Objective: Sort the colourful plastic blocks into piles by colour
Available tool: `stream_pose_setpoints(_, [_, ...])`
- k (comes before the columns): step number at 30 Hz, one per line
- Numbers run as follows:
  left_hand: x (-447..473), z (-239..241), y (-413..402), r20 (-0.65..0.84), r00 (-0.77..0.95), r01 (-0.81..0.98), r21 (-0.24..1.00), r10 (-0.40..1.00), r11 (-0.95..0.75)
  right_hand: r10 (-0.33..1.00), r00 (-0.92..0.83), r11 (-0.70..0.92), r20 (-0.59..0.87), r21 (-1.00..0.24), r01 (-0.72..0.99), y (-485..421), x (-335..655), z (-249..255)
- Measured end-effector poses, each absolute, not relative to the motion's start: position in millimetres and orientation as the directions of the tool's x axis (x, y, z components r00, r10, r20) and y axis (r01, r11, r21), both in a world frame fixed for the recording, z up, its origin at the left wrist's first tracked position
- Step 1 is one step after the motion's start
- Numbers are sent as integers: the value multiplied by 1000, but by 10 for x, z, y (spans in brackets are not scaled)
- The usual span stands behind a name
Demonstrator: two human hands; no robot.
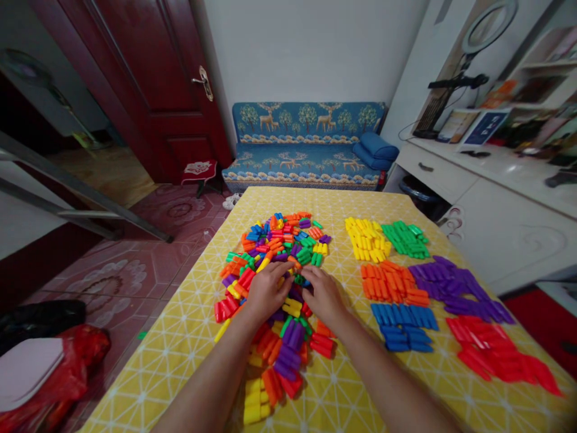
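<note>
A mixed pile of small plastic building blocks [274, 245] in red, orange, yellow, green, blue and purple lies in the middle of the table. My left hand [269, 290] rests in this pile, its fingers curled in toward the right. Facing it, a short gap away, is my right hand [322, 293], with fingers bent over blocks. Whatever each hand grips is hidden by the fingers. Purple blocks [291, 346] and yellow blocks [256, 402] lie between my forearms.
Blocks sorted by colour lie on the right: yellow [367, 239], green [406, 239], orange [392, 281], purple [455, 285], blue [403, 325] and red [498, 349]. A yellow patterned cloth [180, 349] covers the table. Beyond stand a blue sofa [306, 156] and a white cabinet [505, 210].
</note>
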State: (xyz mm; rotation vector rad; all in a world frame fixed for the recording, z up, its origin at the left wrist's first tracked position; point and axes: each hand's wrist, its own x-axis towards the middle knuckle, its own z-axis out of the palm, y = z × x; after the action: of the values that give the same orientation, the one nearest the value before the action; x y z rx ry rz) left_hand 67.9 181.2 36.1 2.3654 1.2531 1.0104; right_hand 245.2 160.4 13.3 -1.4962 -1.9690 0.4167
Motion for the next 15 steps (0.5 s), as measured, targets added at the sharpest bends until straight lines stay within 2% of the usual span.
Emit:
stream_pose_setpoints(3, [669,359,1806,447,380,607,540,810,-583,933,-96,305,346,-624,719,1601,2428,119])
stream_pose_setpoints(7, [656,374,1812,453,396,544,585,799,-601,897,7,356,441,-733,579,1536,2427,116])
stream_pose_setpoints(12, [647,383,1820,500,397,420,646,769,-637,941,107,293,321,-931,219,1507,2405,100])
stream_pose_setpoints(15, [644,390,1807,509,396,384,664,765,-641,936,151,291,319,-939,181,1499,2395,113])
